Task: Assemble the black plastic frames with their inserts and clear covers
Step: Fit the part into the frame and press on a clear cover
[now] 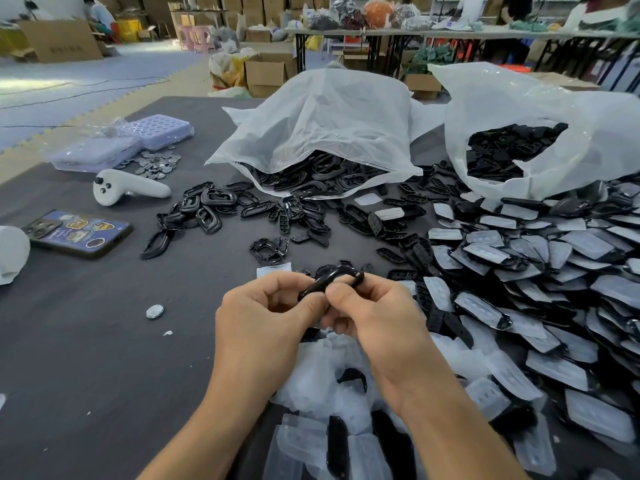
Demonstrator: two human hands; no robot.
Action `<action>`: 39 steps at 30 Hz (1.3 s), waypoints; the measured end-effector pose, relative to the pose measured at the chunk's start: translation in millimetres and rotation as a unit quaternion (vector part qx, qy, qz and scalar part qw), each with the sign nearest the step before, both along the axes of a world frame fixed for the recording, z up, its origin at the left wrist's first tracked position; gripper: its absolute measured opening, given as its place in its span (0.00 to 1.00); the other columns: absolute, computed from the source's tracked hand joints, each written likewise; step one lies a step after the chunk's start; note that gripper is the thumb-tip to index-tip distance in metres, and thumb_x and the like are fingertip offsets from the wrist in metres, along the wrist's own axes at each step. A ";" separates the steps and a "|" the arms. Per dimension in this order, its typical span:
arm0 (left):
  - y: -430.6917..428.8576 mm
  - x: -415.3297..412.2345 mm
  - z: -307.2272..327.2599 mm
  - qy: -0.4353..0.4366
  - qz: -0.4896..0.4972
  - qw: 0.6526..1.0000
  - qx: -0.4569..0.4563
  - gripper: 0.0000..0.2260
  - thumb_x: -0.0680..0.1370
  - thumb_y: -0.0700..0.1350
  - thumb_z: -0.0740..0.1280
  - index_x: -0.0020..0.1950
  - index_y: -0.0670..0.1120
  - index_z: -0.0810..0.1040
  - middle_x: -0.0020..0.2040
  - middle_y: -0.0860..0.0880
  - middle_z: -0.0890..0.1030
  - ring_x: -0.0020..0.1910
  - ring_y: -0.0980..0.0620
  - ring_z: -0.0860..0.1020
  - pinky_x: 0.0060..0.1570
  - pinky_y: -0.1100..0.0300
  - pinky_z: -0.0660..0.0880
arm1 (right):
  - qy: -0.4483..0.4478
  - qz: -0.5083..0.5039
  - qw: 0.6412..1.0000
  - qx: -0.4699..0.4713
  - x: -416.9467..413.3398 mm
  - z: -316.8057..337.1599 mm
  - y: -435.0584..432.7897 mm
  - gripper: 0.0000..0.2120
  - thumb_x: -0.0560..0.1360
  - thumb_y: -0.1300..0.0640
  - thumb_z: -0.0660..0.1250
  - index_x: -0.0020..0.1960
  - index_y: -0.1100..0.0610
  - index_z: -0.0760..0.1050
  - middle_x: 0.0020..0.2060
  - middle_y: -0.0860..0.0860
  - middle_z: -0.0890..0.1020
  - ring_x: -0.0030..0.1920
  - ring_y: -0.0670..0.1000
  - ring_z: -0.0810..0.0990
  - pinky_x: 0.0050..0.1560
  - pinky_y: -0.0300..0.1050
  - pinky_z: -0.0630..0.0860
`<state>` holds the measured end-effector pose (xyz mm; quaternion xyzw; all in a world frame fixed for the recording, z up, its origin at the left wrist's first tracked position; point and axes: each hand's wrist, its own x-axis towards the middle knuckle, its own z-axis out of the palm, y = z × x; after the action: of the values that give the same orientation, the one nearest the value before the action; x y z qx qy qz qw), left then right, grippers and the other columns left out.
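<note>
A black plastic frame [327, 280] is held just above the table at centre. My left hand [266, 313] grips its left end with curled fingers and thumb. My right hand [374, 313] pinches its right end, thumb beside the left thumb. Loose black frames [207, 209] and black inserts [391, 254] lie scattered beyond the hands. Clear covers [332, 375] are heaped under my wrists. A large pile of frames with clear covers [554, 271] fills the right side.
Two white plastic bags [322, 119] [540, 109] of black parts stand at the back. On the left lie a phone [78, 232], a white controller [128, 190], round metal discs [157, 164] and purple trays [152, 131]. One disc [154, 311] lies alone.
</note>
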<state>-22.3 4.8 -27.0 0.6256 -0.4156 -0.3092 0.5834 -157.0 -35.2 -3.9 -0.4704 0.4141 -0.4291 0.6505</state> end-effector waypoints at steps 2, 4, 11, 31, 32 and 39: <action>0.2 -2.9 0.8 0.053 -0.010 0.999 -0.005 0.04 0.73 0.44 0.80 0.46 0.52 0.88 0.38 0.45 0.88 0.40 0.42 0.87 0.45 0.46 0.84 | -0.018 0.003 1.000 0.005 0.1 0.6 0.7 0.10 0.78 0.66 0.69 0.41 0.58 0.84 0.34 0.54 0.82 0.36 0.52 0.78 0.42 0.44 0.77; 0.9 -4.5 2.8 0.096 -0.002 0.995 -0.011 0.05 0.72 0.45 0.80 0.46 0.51 0.89 0.39 0.42 0.88 0.42 0.38 0.87 0.48 0.43 0.85 | -0.034 0.016 0.999 0.018 -0.1 1.4 0.3 0.10 0.78 0.66 0.70 0.40 0.57 0.85 0.35 0.54 0.82 0.37 0.52 0.77 0.42 0.44 0.77; 0.0 1.0 1.2 -0.043 0.010 0.999 0.004 0.07 0.70 0.56 0.74 0.47 0.62 0.87 0.37 0.51 0.85 0.35 0.52 0.80 0.38 0.61 0.76 | 0.008 0.063 0.998 -0.012 -10.8 3.7 -0.9 0.10 0.75 0.72 0.70 0.45 0.58 0.84 0.36 0.51 0.83 0.37 0.46 0.80 0.40 0.37 0.77; 0.5 1.0 9.9 0.043 -0.015 0.999 -0.015 0.15 0.76 0.38 0.75 0.49 0.60 0.87 0.40 0.46 0.88 0.37 0.51 0.84 0.42 0.61 0.80 | -0.062 0.021 0.995 0.078 -10.6 6.7 -4.5 0.08 0.79 0.65 0.68 0.43 0.61 0.84 0.40 0.59 0.86 0.37 0.53 0.83 0.44 0.44 0.82; 0.8 0.6 11.3 0.074 -0.023 0.997 -0.015 0.16 0.76 0.37 0.75 0.50 0.60 0.87 0.41 0.45 0.88 0.37 0.52 0.84 0.41 0.63 0.79 | -0.066 0.019 0.994 0.082 -10.5 6.7 -4.6 0.09 0.79 0.65 0.68 0.42 0.60 0.84 0.40 0.59 0.86 0.37 0.52 0.83 0.44 0.44 0.82; -0.4 1.6 16.9 0.221 -0.042 0.974 -0.015 0.14 0.70 0.36 0.75 0.48 0.54 0.89 0.44 0.40 0.88 0.40 0.50 0.85 0.38 0.65 0.80 | -0.070 0.023 0.995 0.074 -6.4 5.8 -4.0 0.14 0.77 0.64 0.70 0.35 0.56 0.85 0.38 0.59 0.84 0.33 0.50 0.80 0.38 0.40 0.80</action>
<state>-20.7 4.4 -10.1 0.5148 -0.3072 -0.4580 0.6564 -163.4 -39.2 1.9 -0.3998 0.3870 -0.4139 0.7205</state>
